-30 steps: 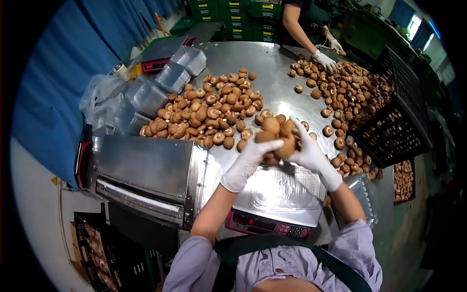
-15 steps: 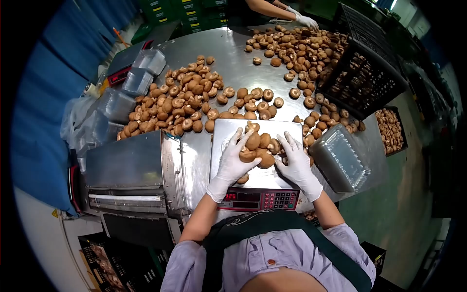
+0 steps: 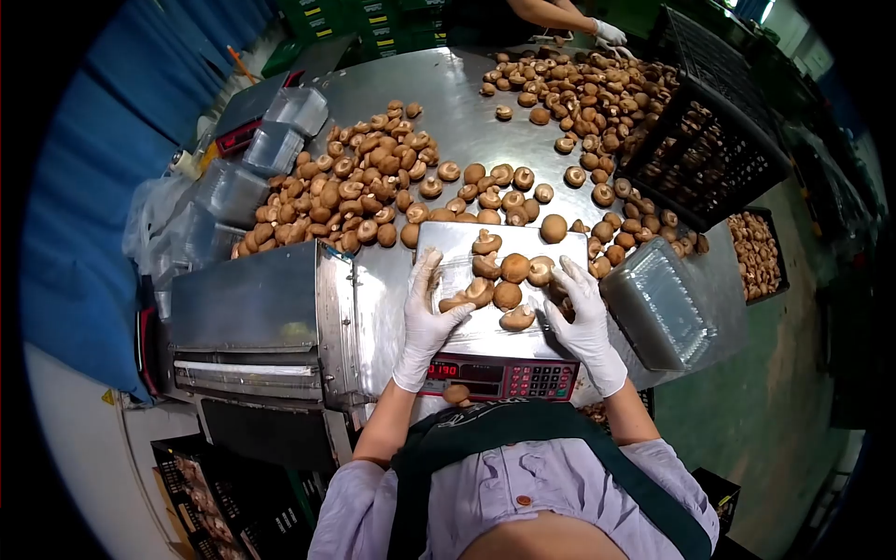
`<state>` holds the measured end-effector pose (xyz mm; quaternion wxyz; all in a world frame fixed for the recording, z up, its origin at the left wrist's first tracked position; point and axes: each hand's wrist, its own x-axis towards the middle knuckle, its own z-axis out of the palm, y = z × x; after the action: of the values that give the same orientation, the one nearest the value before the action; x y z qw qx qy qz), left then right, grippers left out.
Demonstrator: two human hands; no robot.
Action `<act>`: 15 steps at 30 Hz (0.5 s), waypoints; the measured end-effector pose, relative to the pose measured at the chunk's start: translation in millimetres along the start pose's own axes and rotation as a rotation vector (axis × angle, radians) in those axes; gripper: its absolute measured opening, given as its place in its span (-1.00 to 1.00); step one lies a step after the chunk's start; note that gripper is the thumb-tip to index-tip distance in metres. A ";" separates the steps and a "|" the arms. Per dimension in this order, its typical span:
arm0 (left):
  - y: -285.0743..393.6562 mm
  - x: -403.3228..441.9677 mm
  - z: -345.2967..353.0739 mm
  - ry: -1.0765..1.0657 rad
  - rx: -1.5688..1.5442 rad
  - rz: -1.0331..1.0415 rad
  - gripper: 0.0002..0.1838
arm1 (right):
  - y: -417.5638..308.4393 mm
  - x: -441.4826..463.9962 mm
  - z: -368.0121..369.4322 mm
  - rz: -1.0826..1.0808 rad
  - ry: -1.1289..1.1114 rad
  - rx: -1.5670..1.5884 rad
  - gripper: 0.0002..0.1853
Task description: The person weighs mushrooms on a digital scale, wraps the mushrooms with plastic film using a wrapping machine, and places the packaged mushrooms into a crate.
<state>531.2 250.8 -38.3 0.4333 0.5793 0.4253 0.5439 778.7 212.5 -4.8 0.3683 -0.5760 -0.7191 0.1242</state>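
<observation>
Several brown shiitake mushrooms (image 3: 514, 268) lie spread over the metal pan (image 3: 448, 238) of a digital scale. At the pan's left side is my left hand (image 3: 422, 322), white-gloved, with fingers apart and the tips beside a mushroom (image 3: 471, 295). My right hand (image 3: 586, 327), also gloved, is spread at the right side and partly hides mushrooms near its fingers. One mushroom (image 3: 456, 395) sits in front of the red-lit display (image 3: 442, 371). Another mushroom (image 3: 553, 229) is at the pan's far edge.
Mushroom heaps cover the table (image 3: 448, 103) at left and far right. A black crate (image 3: 700, 140) lies tipped at the right. Clear plastic trays (image 3: 663, 308) stand beside the scale, others (image 3: 229, 191) at left. A metal machine (image 3: 247, 299) adjoins. Across the table works a person's gloved hand (image 3: 611, 35).
My hands have moved apart, and the clustered mushrooms are now spread over the pan. One mushroom has come to the display's front, another to the far edge. The display digits differ.
</observation>
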 end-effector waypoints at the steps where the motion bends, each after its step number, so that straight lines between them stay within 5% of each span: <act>1: -2.6 -1.2 -2.6 0.032 -0.037 0.030 -0.12 | -0.4 0.9 0.4 -0.001 0.011 0.003 -0.46; 4: 11.3 -12.9 -10.7 0.214 -0.110 -0.009 -0.40 | 2.7 6.6 -4.6 0.010 0.021 -0.017 -0.48; 6: 21.3 -33.4 -28.7 0.310 -0.017 -0.315 -0.56 | 11.9 13.4 -10.5 -0.007 0.077 -0.055 -0.54; 10: 25.0 -92.5 -66.1 0.055 0.591 -0.491 -0.84 | 29.2 33.1 -25.1 0.017 0.149 -0.091 -0.57; 12: 56.3 -104.7 -60.3 -0.165 0.696 -0.833 -0.79 | 30.9 41.2 -30.2 0.039 0.144 -0.097 -0.58; 15: 39.3 -133.1 -55.8 -0.386 0.745 -0.738 -0.50 | 27.3 52.2 -28.8 0.049 0.100 -0.043 -0.60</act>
<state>470.2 114.3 -33.4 0.4310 0.5949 0.6764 0.0531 814.8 261.8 19.0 0.3883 -0.6065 -0.6881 0.0886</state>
